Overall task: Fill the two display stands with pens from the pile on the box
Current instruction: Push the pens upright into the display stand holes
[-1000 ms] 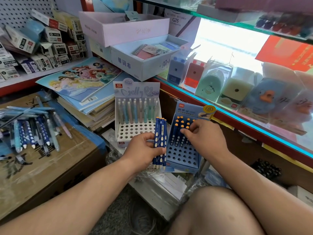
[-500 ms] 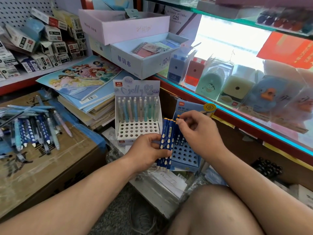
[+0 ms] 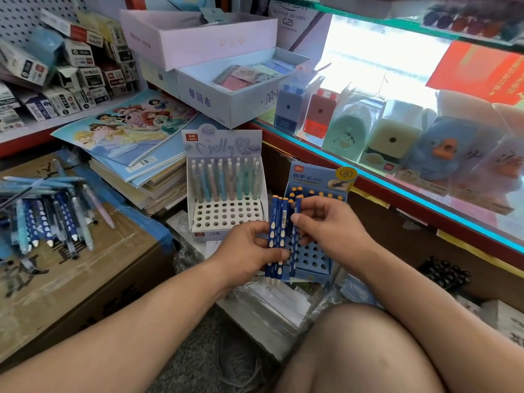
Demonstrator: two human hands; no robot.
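Note:
My left hand (image 3: 246,251) grips a small bundle of dark blue pens (image 3: 275,236) with orange tops, held upright in front of the blue display stand (image 3: 313,259). My right hand (image 3: 326,225) pinches one blue pen (image 3: 295,236) at the bundle's right side. The blue stand holds orange-topped pens in its back rows; its front holes are empty. Left of it the white display stand (image 3: 226,214) carries two back rows of pastel pens and many empty holes. The pile of pens (image 3: 48,217) lies on the cardboard box (image 3: 85,268) at the left.
A stack of picture books (image 3: 127,131) lies behind the box. Small cartons fill a shelf at the far left. A glass counter (image 3: 397,177) with sharpeners runs along the right. Plastic wrapping (image 3: 272,304) lies on the floor in front of my knee (image 3: 363,347).
My right hand has left the blue stand's back rows and come to the bundle, where it now pinches one pen. The left hand has shifted slightly right with the bundle.

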